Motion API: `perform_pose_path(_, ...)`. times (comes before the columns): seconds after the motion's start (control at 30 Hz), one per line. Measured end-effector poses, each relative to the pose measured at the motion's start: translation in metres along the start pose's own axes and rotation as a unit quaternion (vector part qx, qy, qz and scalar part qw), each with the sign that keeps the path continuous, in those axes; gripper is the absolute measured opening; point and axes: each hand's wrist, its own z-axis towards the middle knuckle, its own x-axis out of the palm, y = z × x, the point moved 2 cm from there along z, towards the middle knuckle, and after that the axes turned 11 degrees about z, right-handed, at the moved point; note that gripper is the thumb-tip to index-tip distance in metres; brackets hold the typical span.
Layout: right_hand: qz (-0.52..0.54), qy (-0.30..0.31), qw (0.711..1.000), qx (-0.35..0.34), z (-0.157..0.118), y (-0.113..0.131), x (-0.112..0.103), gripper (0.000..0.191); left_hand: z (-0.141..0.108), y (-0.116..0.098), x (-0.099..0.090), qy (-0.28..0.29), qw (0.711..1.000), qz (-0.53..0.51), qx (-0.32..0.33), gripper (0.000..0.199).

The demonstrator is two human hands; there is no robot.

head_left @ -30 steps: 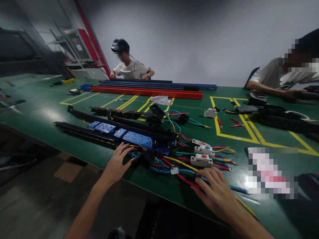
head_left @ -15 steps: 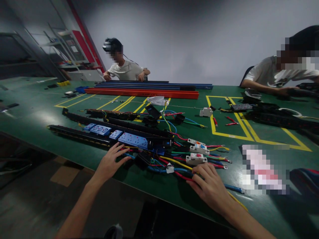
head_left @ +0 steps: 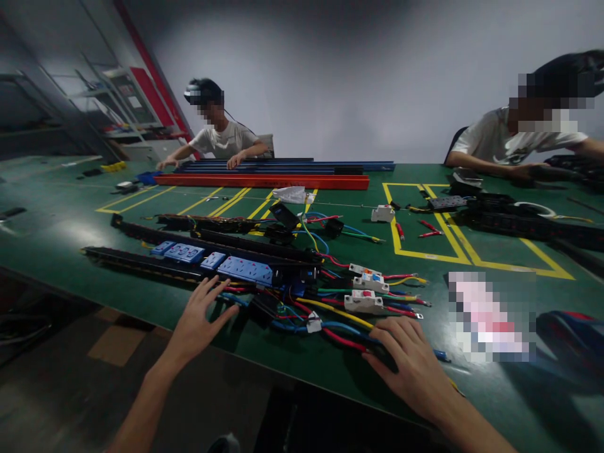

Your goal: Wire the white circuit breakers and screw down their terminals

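My left hand (head_left: 202, 319) is open, fingers spread, at the near edge of a black power strip (head_left: 141, 261). Its fingertips are close to the strip's blue socket modules (head_left: 245, 269) and the wires beside them; I cannot tell whether they touch. My right hand (head_left: 410, 362) lies over a bundle of thick cables, thumb apart from the fingers. A red cable (head_left: 346, 341), a blue cable (head_left: 349, 328) and a yellow cable (head_left: 337, 313) run under it. White circuit breakers (head_left: 363, 301) with lugged wire ends lie just beyond. A white tag (head_left: 314, 322) is on the cables.
Orange rails (head_left: 259, 181) and blue rails (head_left: 377, 166) lie across the green table (head_left: 226, 204). A loose white breaker (head_left: 382, 214) and red wire pieces (head_left: 429, 228) lie near yellow tape. Two people sit across the table. A blurred dark object (head_left: 573, 343) is at right.
My right hand has slid slightly right along the cables, its fingers spreading more. My left hand has shifted a little left and its fingers have opened wider. The person across has reached an arm outward.
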Motion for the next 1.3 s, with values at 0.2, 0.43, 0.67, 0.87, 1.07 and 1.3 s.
perform_pose_path(0.2,-0.024,-0.008,1.0,-0.006,-0.012,0.005,-0.009,0.013,-0.021,-0.071,-0.05,-0.228,0.972,-0.046,-0.036,0.033)
perform_pose_path(0.43,-0.081,-0.043,0.995,0.051,0.005,-0.022,-0.034,0.018,-0.03,-0.186,-0.042,-0.09,0.964,-0.19,0.161,0.032)
perform_pose_path(0.67,-0.111,0.047,0.985,0.122,0.019,-0.054,-0.039,0.022,-0.015,-0.247,-0.008,-0.047,0.958,-0.239,0.153,0.035)
perform_pose_path(0.87,-0.076,0.062,0.99,0.105,0.021,-0.053,-0.029,0.02,-0.028,-0.252,0.006,-0.035,0.961,-0.234,0.147,0.036)
perform_pose_path(1.07,-0.062,0.059,0.99,0.111,0.022,-0.055,-0.024,0.02,-0.03,-0.254,0.011,-0.019,0.965,-0.192,0.178,0.035)
perform_pose_path(1.3,-0.064,0.036,0.991,0.114,0.023,-0.055,-0.028,0.022,-0.032,-0.256,0.013,0.004,0.961,-0.19,0.203,0.038)
